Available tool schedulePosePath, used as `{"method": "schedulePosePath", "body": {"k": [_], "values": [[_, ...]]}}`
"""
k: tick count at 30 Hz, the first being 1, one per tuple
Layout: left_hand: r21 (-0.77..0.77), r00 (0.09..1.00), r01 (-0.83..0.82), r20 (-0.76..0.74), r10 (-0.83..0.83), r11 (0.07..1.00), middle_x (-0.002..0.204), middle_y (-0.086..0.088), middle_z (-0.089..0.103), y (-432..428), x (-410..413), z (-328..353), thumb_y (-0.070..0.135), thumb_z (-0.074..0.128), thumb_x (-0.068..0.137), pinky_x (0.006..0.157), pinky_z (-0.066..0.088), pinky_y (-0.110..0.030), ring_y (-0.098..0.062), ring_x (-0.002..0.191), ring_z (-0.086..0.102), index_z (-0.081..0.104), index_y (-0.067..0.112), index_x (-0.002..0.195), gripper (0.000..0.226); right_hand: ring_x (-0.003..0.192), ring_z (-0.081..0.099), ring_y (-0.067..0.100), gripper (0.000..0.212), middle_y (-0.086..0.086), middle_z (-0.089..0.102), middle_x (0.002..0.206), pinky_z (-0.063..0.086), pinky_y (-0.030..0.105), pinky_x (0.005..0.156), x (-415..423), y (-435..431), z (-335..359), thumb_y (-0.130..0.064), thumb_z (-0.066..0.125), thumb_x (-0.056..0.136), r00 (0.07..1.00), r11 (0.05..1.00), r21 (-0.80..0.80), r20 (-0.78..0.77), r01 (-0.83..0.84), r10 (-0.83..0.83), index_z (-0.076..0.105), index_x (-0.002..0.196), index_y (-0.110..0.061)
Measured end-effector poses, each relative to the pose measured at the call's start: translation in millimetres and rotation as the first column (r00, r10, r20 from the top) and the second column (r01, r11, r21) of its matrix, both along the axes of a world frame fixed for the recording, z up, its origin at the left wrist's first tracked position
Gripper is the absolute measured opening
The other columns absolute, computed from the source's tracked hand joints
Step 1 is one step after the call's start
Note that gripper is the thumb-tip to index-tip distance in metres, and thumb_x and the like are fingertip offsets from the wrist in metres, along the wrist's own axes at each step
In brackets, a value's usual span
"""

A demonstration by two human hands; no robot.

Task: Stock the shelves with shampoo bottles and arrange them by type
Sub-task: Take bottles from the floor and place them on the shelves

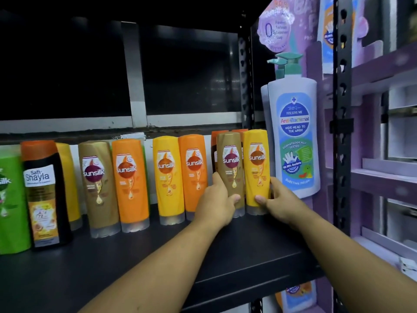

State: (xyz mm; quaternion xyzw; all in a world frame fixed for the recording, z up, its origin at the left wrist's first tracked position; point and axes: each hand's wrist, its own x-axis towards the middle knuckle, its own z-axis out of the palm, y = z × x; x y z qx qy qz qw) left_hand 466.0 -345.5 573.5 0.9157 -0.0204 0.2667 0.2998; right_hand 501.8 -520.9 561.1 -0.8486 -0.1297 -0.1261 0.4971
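Note:
A row of Sunsilk shampoo bottles stands on the dark shelf (112, 267). At the right end, my left hand (216, 204) grips a brown Sunsilk bottle (231, 163) near its base. Beside it, my right hand (276, 199) holds a yellow Sunsilk bottle (257, 161) low on its side. Both bottles stand upright and touch each other. More bottles are partly hidden behind them. Further left stand an orange bottle (195, 170), a yellow one (168, 177), another orange one (130, 184) and a brown one (99, 186).
A black Safi Shayla bottle (44, 195) and a green Sunsilk bottle (9, 199) stand at the far left. Right of the shelf's black upright post (341, 132) hangs a purple display with a large white pump bottle (295, 136). The shelf's back is dark.

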Motion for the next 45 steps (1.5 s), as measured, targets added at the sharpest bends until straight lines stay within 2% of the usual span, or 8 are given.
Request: {"method": "schedulePosePath", "body": {"k": [5,13,31,34,37,40,43,45], "values": [[-0.007,1.000,-0.029,0.008,0.029,1.000,0.140,-0.010,0.056,-1.6,5.3,-4.6,0.028,0.066,0.099,0.098,0.053,-0.040,-0.028,0.123,0.059,0.011,0.016,0.158,0.082,0.134,0.049,0.028,0.067,0.002,0.050,0.148,0.042,0.046,0.110,1.4,3.8,-1.9,-0.027,0.070,0.095,0.999,0.995,-0.082,0.012,0.047,-0.046,0.033,0.150,-0.024],[0.067,0.997,-0.075,-0.016,0.076,0.995,0.146,-0.011,0.052,-0.3,6.1,-6.1,0.022,0.060,0.102,0.101,0.050,-0.040,-0.029,0.129,0.056,-0.008,0.016,0.162,0.090,0.132,0.051,0.028,0.067,0.005,0.050,0.147,0.043,0.044,0.107,0.8,6.6,1.0,-0.027,0.071,0.094,0.995,0.983,-0.160,0.053,0.091,-0.083,0.035,0.150,-0.021],[0.124,0.990,-0.087,-0.095,0.100,0.988,0.142,-0.012,0.056,2.3,7.3,-9.1,0.018,0.056,0.103,0.099,0.052,-0.040,-0.030,0.125,0.059,-0.003,0.015,0.162,0.084,0.120,0.061,0.032,0.059,0.011,0.059,0.137,0.051,0.044,0.100,6.4,11.7,-4.9,-0.029,0.065,0.097,0.990,0.933,-0.335,0.100,0.127,-0.099,0.033,0.146,-0.020],[0.121,0.986,-0.074,-0.139,0.091,0.990,0.147,-0.013,0.051,2.2,5.6,-5.9,0.019,0.056,0.103,0.104,0.050,-0.041,-0.032,0.131,0.055,-0.005,0.015,0.162,0.085,0.114,0.062,0.029,0.058,0.010,0.060,0.130,0.052,0.038,0.090,6.1,13.7,-4.9,-0.031,0.066,0.095,0.984,0.938,-0.309,0.124,0.158,-0.125,0.037,0.143,-0.017],[0.117,0.982,-0.071,-0.165,0.090,0.991,0.147,-0.013,0.051,5.1,-0.5,-2.4,0.021,0.055,0.104,0.100,0.049,-0.039,-0.032,0.131,0.054,0.004,0.012,0.162,0.078,0.104,0.058,0.021,0.055,0.002,0.056,0.119,0.050,0.033,0.083,0.7,13.9,-1.2,-0.041,0.066,0.093,0.950,0.941,-0.228,0.244,0.250,-0.193,0.043,0.136,-0.018],[0.186,0.979,-0.022,-0.195,0.059,0.982,0.130,-0.010,0.061,14.3,-11.8,-2.9,0.026,0.057,0.102,0.088,0.052,-0.035,-0.030,0.116,0.061,0.037,0.013,0.148,0.052,0.095,0.056,0.012,0.042,-0.007,0.055,0.110,0.053,0.032,0.080,-7.8,12.4,1.2,-0.048,0.062,0.094,0.905,0.933,-0.224,0.384,0.282,-0.181,0.050,0.125,-0.023],[0.187,0.971,0.056,-0.239,-0.010,0.981,0.114,-0.006,0.069,34.1,-30.9,-2.8,0.032,0.058,0.101,0.093,0.056,-0.042,-0.027,0.107,0.064,0.063,0.013,0.125,0.032,0.080,0.060,0.008,0.027,-0.011,0.063,0.089,0.056,0.035,0.073,-19.0,14.0,2.3,-0.052,0.058,0.094,0.905,0.905,-0.390,0.424,0.167,0.016,0.061,0.103,-0.027],[0.189,0.966,0.091,-0.257,-0.040,0.978,0.119,-0.001,0.070,49.5,-49.4,-3.1,0.036,0.059,0.100,0.099,0.053,-0.040,-0.022,0.112,0.063,0.065,0.015,0.130,0.037,0.072,0.060,0.007,0.032,-0.008,0.065,0.078,0.055,0.035,0.068,-28.4,18.2,3.3,-0.056,0.056,0.091,0.909,0.828,-0.550,0.392,0.111,0.139,0.066,0.088,-0.026]]}}
